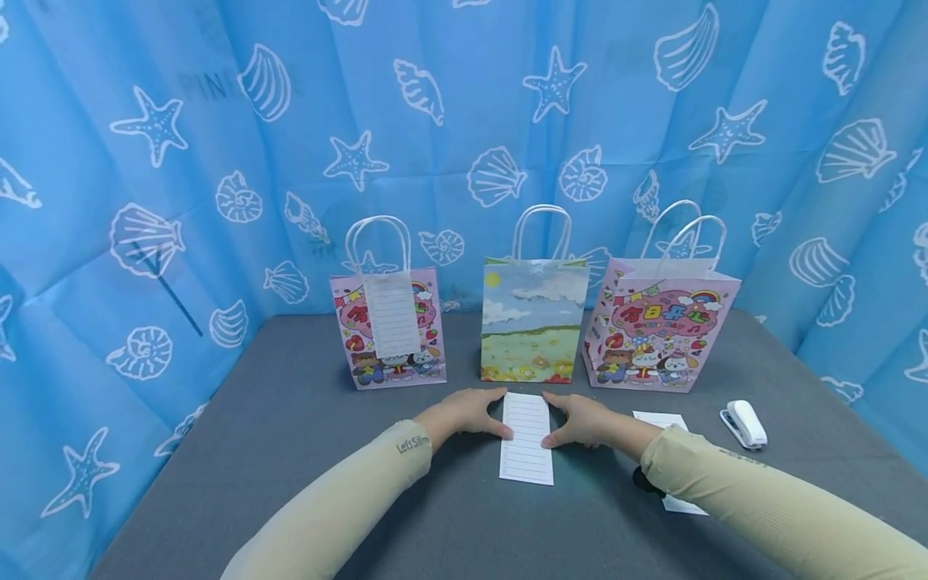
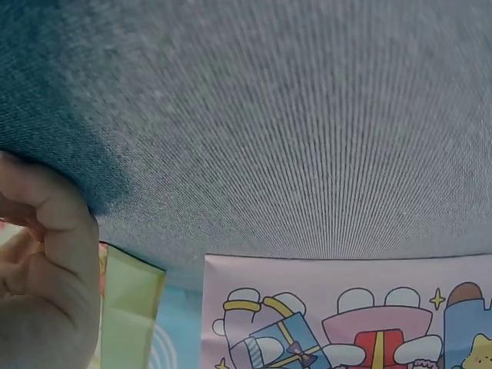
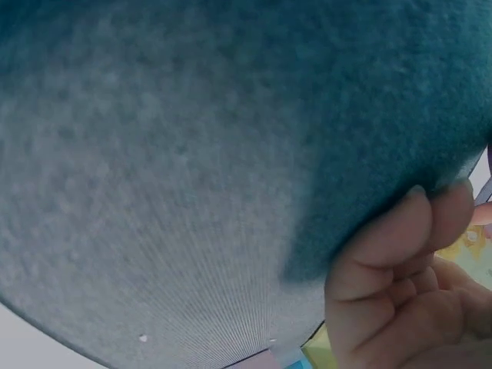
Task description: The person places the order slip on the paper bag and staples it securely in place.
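Observation:
A narrow white lined note sheet (image 1: 527, 459) with small boxes down its left side is between both hands, over the grey table in front of the middle bag. My left hand (image 1: 473, 412) holds its left edge, thumb lower down and fingers by the top corner. Mirroring it, my right hand (image 1: 583, 420) grips the right edge in the same way. Curled fingers show at the border of the left wrist view (image 2: 54, 261) and, in the right wrist view, the bent fingers (image 3: 384, 246) are close over the cloth. Just behind stands the landscape-print gift bag (image 1: 535, 322).
A pink cartoon gift bag (image 1: 344, 330) stands at left with a lined sheet (image 1: 391, 314) hanging on its front. Another pink bag (image 1: 660, 330) is at right. Near my right forearm lie a second lined sheet (image 1: 685, 506), partly covered, and a white stapler (image 1: 744, 424). A blue curtain (image 1: 464, 121) hangs behind.

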Demonstrator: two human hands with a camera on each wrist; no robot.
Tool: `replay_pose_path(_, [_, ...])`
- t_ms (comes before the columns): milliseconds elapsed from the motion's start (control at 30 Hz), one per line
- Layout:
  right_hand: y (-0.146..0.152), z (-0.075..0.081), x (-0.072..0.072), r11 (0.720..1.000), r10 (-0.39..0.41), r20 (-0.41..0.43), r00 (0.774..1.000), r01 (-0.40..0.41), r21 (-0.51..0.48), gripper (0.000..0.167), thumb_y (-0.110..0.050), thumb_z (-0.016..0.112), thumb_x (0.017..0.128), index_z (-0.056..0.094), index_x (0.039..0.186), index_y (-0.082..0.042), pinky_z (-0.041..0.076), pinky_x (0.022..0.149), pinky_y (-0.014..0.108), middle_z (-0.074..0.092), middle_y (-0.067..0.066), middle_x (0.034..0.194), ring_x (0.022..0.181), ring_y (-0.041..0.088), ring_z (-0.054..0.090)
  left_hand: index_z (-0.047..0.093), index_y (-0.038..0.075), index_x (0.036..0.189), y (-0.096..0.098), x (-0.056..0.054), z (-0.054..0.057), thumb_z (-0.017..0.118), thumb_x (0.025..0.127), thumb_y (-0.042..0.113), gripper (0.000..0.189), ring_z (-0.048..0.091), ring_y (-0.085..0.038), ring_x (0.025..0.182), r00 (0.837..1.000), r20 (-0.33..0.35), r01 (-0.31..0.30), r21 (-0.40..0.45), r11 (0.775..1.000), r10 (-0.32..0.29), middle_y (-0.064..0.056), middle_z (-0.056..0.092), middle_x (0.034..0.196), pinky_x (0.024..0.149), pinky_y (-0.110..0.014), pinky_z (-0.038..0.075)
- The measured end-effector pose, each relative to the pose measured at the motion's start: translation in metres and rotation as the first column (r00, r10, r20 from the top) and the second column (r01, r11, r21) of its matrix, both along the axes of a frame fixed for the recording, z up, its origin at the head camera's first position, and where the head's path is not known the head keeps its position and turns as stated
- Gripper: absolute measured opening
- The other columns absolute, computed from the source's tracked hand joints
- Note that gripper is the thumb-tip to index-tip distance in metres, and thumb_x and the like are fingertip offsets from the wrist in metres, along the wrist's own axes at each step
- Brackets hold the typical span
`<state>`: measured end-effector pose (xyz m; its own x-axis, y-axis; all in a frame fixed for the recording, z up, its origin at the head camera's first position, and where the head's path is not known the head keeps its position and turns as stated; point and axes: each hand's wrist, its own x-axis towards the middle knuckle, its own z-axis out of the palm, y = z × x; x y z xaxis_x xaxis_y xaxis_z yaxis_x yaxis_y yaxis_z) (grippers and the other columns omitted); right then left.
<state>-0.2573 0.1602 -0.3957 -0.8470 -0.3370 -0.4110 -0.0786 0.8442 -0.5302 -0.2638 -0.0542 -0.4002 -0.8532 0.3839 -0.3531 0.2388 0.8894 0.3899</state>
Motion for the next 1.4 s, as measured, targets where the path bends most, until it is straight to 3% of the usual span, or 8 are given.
replay_pose_path(233, [0.001, -0.002, 0.003, 1.000, -0.020, -0.024, 1.000, 0.020, -0.010, 0.087, -0.030, 0.082, 0.079, 0.036, 0.150, -0.007, 0.042, 0.052, 0.028, 0.048, 0.027, 0.135, 0.061, 0.021, 0.050, 0.044, 0.018, 0.147, 0.003, -0.001, -0.004, 0.072, 0.088, 0.038, 0.069, 0.041, -0.027, 0.135, 0.998, -0.047, -0.038, 0.057, 0.998, 0.041, -0.007, 0.046, 0.147, 0.108, -0.046, 0.033])
replay_pose_path(467, [0.000, -0.003, 0.005, 1.000, 0.017, -0.119, 0.993, -0.019, -0.011, 0.081, -0.028, 0.083, 0.078, 0.044, 0.144, -0.003, 0.051, 0.067, 0.040, 0.053, 0.029, 0.131, 0.086, 0.027, 0.059, 0.051, 0.008, 0.139, 0.008, 0.000, -0.005, 0.070, 0.091, 0.032, 0.057, 0.053, -0.029, 0.120, 0.981, 0.000, -0.192, 0.203, 0.960, 0.196, -0.013, 0.053, 0.138, 0.096, -0.044, 0.044])
replay_pose_path(633, [-0.002, -0.006, 0.009, 0.999, 0.041, -0.183, 0.982, -0.045, -0.016, 0.079, -0.028, 0.083, 0.078, 0.046, 0.143, -0.001, 0.044, 0.092, 0.057, 0.052, 0.027, 0.135, 0.119, 0.042, 0.052, 0.061, 0.005, 0.105, 0.013, 0.000, -0.007, 0.067, 0.094, 0.024, 0.023, 0.052, -0.020, 0.064, 0.948, 0.075, -0.317, 0.318, 0.894, 0.309, -0.010, 0.060, 0.086, 0.053, -0.033, 0.044])
replay_pose_path(767, [-0.003, -0.006, 0.011, 0.998, 0.048, -0.205, 0.977, -0.056, -0.031, 0.081, -0.027, 0.083, 0.078, 0.044, 0.143, 0.001, 0.041, 0.096, 0.059, 0.050, 0.027, 0.137, 0.125, 0.045, 0.046, 0.051, 0.009, 0.075, 0.016, 0.000, -0.007, 0.065, 0.095, 0.017, 0.026, 0.041, -0.014, 0.050, 0.939, 0.097, -0.342, 0.384, 0.857, 0.331, -0.003, 0.045, 0.059, 0.045, -0.028, 0.036])
replay_pose_path(867, [-0.002, -0.005, 0.011, 0.997, 0.013, -0.190, 0.982, -0.028, -0.073, 0.081, -0.025, 0.082, 0.079, 0.042, 0.144, 0.002, 0.052, 0.079, 0.048, 0.059, 0.027, 0.120, 0.098, 0.039, 0.062, 0.045, 0.011, 0.067, 0.017, 0.001, -0.007, 0.064, 0.095, 0.014, 0.034, 0.040, -0.013, 0.048, 0.935, 0.103, -0.351, 0.416, 0.839, 0.340, -0.001, 0.041, 0.055, 0.044, -0.027, 0.035])
replay_pose_path(967, [0.001, -0.003, 0.011, 0.989, -0.052, -0.190, 0.980, 0.024, -0.144, 0.076, -0.021, 0.079, 0.083, 0.041, 0.143, 0.005, 0.048, 0.056, 0.035, 0.061, 0.016, 0.086, 0.064, 0.024, 0.059, 0.044, 0.011, 0.066, 0.017, 0.003, -0.007, 0.064, 0.095, 0.013, 0.035, 0.040, -0.013, 0.048, 0.932, 0.109, -0.356, 0.443, 0.823, 0.344, -0.001, 0.040, 0.056, 0.044, -0.027, 0.035])
replay_pose_path(1067, [0.003, 0.001, 0.010, 0.969, -0.132, -0.198, 0.971, 0.084, -0.233, 0.062, -0.018, 0.073, 0.088, 0.045, 0.138, 0.007, 0.043, 0.049, 0.030, 0.055, 0.008, 0.072, 0.055, 0.018, 0.054, 0.044, 0.010, 0.068, 0.017, 0.005, -0.006, 0.063, 0.095, 0.013, 0.034, 0.041, -0.014, 0.051, 0.931, 0.116, -0.360, 0.464, 0.810, 0.347, -0.002, 0.042, 0.061, 0.046, -0.027, 0.036])
replay_pose_path(1400, [0.005, 0.021, 0.004, 0.832, -0.305, -0.050, 0.951, 0.241, -0.500, 0.022, -0.013, 0.059, 0.098, 0.064, 0.109, 0.006, 0.042, 0.054, 0.031, 0.061, 0.009, 0.083, 0.060, 0.016, 0.053, 0.048, 0.008, 0.075, 0.011, 0.007, 0.006, 0.062, 0.097, 0.014, 0.026, 0.046, -0.016, 0.057, 0.936, 0.178, -0.350, 0.557, 0.753, 0.303, -0.004, 0.050, 0.074, 0.052, -0.029, 0.040])
